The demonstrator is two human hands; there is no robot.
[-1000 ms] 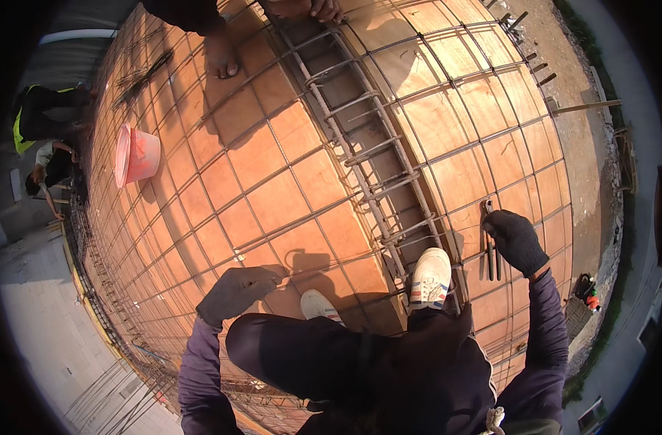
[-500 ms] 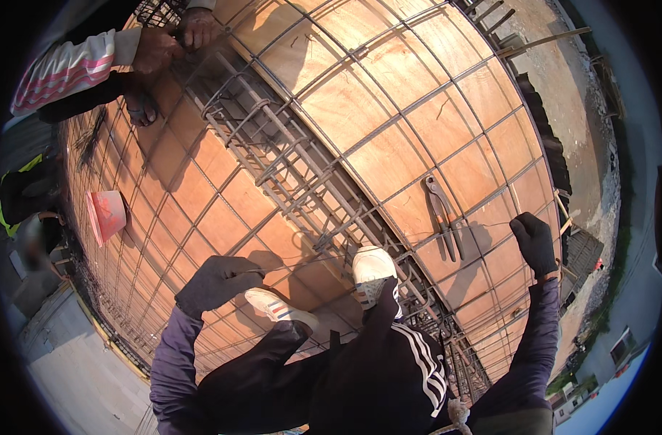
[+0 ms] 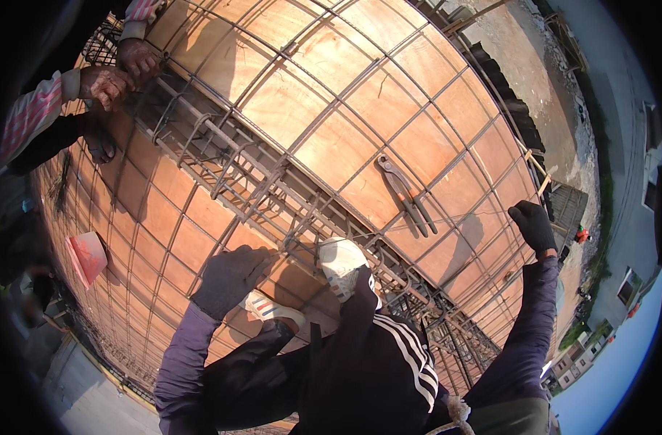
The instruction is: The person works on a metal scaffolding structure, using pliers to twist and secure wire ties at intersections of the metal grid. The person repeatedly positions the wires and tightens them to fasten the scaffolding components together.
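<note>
A thin wire [image 3: 483,212] runs faintly across the rebar grid toward my right hand [image 3: 534,226], black-gloved and closed on its end at the right. My left hand [image 3: 233,283], in a dark glove, has its fingers pressed together in a pinch beside the beam's rebar cage [image 3: 273,177]; the wire's end there is hard to see. Between my hands, nippers [image 3: 393,174] with orange-and-black handles lie on the plywood [image 3: 352,203], untouched. My white shoes [image 3: 340,262] are planted at the cage and left of it.
A crossed rebar grid [image 3: 389,141] covers the plywood on both sides of the cage trench. At the far left a co-worker's bare hands [image 3: 106,85] are at the cage's far end. A pink bucket [image 3: 88,257] stands at the left. The deck's edge curves along the right.
The view has shifted, so the deck and nippers appear farther left. My left hand has moved a little up and toward the cage. My right hand stays out at the right, closed.
</note>
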